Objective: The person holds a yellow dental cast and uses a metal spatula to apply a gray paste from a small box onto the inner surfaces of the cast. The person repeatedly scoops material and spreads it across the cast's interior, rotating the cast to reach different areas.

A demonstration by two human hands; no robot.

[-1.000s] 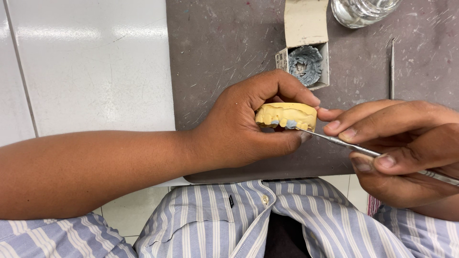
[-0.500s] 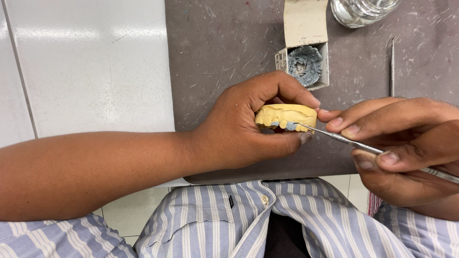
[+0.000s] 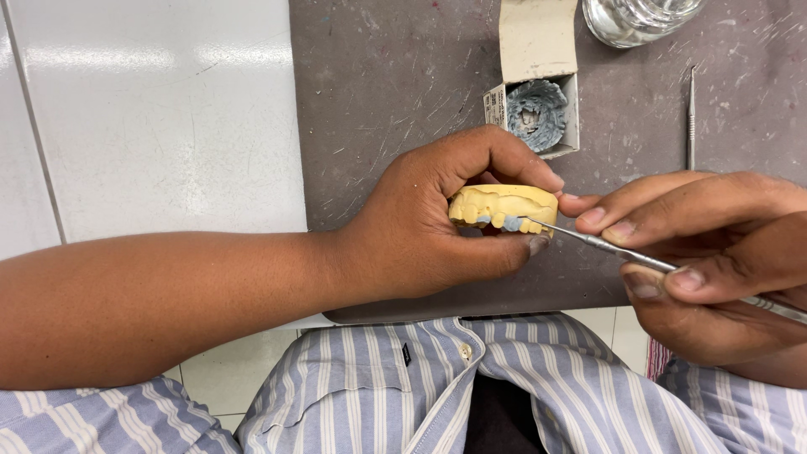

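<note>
wax work on a yellow dental cast (image 3: 503, 205), clamped between thumb and curled fingers of the left hand (image 3: 429, 223), which rests on the grey table (image 3: 387, 76). right hand (image 3: 714, 252) pinches a thin metal instrument (image 3: 605, 245) pen-style, fingers closed on its shaft, tip touching the blue-grey wax at the cast's lower edge just beside the left thumb tip. judged best: keep the cast gripped firmly, brace the right fingers against the left, and use light short strokes so the tip does not slip onto the thumb. beyond the fingers lie an open small box (image 3: 536, 105) with grey material, a glass jar (image 3: 635, 17), and a second slim tool (image 3: 691, 118) above the right knuckles. nothing blocks the tip.
</note>
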